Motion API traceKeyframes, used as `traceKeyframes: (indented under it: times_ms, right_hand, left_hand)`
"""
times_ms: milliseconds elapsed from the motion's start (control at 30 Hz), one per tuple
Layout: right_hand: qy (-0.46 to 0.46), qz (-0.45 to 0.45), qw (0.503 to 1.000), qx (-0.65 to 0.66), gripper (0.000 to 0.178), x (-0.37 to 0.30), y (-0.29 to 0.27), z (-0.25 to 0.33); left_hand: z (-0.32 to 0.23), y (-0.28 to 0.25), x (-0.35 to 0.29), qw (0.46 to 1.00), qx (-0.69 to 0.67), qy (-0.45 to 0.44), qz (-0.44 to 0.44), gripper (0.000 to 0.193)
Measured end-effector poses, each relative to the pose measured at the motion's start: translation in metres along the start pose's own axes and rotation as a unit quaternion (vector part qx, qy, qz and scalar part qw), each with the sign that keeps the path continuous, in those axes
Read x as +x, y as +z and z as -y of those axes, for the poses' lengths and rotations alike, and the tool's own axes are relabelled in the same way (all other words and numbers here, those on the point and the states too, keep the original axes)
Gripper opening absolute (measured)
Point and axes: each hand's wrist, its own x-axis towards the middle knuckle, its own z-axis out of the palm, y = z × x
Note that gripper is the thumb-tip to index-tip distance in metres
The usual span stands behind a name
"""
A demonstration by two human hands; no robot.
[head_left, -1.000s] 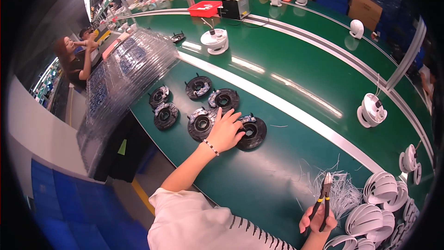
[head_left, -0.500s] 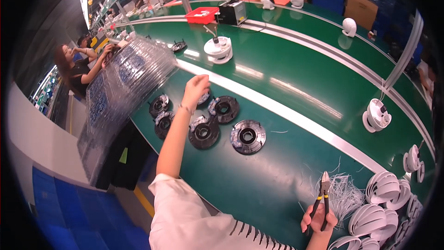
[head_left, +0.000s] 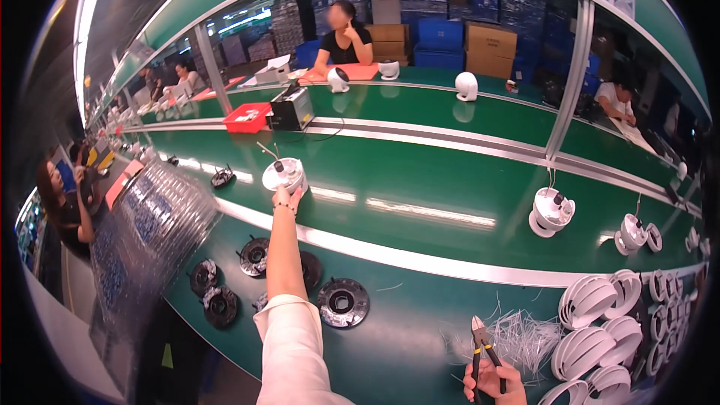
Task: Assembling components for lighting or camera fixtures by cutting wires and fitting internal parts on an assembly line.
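Note:
My left arm is stretched forward over the green belt. My left hand [head_left: 287,198] closes on the lower part of a round white plastic housing [head_left: 283,174], its fingertips partly hidden; thin wires stick up from this housing. Down at the right, my right hand [head_left: 495,380] grips diagonal cutters [head_left: 480,341] by their black and yellow handles, jaws pointing up. White cable tie scraps [head_left: 525,337] lie heaped beside the cutters. Under and around my left forearm are several black round discs [head_left: 343,303] with parts mounted on them, some partly covered by the arm.
White curved ring covers [head_left: 589,300] are stacked at the right edge of the bench. More white housings [head_left: 553,211] stand along the belt. Stacked clear plastic trays [head_left: 161,214] stand at the left. A red bin [head_left: 247,118] sits beside a black box [head_left: 291,109]. Co-workers sit beyond the belts.
My left hand has moved forward from above the black discs to the white housing and taken hold of it. My view has tilted up. The cutters stay in my right hand.

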Motion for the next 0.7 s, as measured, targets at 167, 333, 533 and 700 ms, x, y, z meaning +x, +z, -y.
traceKeyframes:
  times_ms: [167,333,533,700]
  right_hand:
    - [0.008,0.020,0.999,0.028,0.048,-0.006,-0.004,-0.002]
    - [0.044,0.058,0.997,-0.008,0.059,-0.013,-0.012,-0.006]
    - [0.019,0.083,0.996,-0.034,0.065,-0.008,0.003,0.001]
    - [-0.019,0.096,0.993,-0.068,0.066,-0.007,0.019,0.019]
  left_hand:
    - [0.011,0.010,-0.004,0.999,-0.025,-0.031,0.036,0.039]
    - [0.005,0.011,-0.044,0.996,0.070,0.005,0.057,0.043]
    - [0.010,0.047,-0.212,0.893,0.224,-0.035,0.389,0.066]
    - [0.030,0.039,-0.331,0.843,0.242,-0.139,0.460,0.066]
